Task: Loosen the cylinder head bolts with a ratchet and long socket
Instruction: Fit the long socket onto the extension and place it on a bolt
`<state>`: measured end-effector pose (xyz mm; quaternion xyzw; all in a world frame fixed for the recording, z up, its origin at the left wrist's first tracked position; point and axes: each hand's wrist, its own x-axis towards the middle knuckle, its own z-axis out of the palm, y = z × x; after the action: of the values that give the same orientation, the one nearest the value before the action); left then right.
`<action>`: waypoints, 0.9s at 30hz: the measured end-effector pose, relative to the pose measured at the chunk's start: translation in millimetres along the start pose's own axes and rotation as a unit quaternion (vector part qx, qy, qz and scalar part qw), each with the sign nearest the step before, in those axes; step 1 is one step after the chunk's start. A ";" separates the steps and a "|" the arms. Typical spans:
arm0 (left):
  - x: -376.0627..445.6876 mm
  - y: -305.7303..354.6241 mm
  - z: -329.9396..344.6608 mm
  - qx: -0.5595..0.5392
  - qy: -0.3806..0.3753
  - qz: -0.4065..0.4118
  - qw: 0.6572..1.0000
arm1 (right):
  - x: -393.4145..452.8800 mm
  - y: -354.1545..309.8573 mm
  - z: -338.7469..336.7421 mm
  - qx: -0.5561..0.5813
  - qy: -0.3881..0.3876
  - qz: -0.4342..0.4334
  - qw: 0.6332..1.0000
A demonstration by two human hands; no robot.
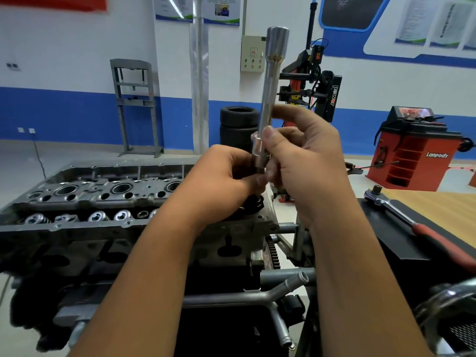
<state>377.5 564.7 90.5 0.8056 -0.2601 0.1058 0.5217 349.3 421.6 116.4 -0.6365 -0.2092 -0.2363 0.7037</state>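
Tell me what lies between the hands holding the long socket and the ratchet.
Head view: bare black mat and a metal engine-stand post only. The ratchet lies untouched, apart from the right hand gripping the long socket.

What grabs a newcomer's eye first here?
The long silver metal socket extension, held upright at centre by the left hand and right hand. Below and to the left lies the grey aluminium cylinder head; the red-handled chrome ratchet rests unused on the black mat at right.
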 end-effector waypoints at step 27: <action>-4.4 4.9 -0.6 -0.015 0.015 -0.006 1.000 | 6.6 16.4 5.1 -0.134 0.032 -0.045 0.989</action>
<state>371.3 565.1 92.7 0.7975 -0.2485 0.1107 0.5384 364.5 427.5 107.8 -0.7068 -0.1816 -0.3139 0.6074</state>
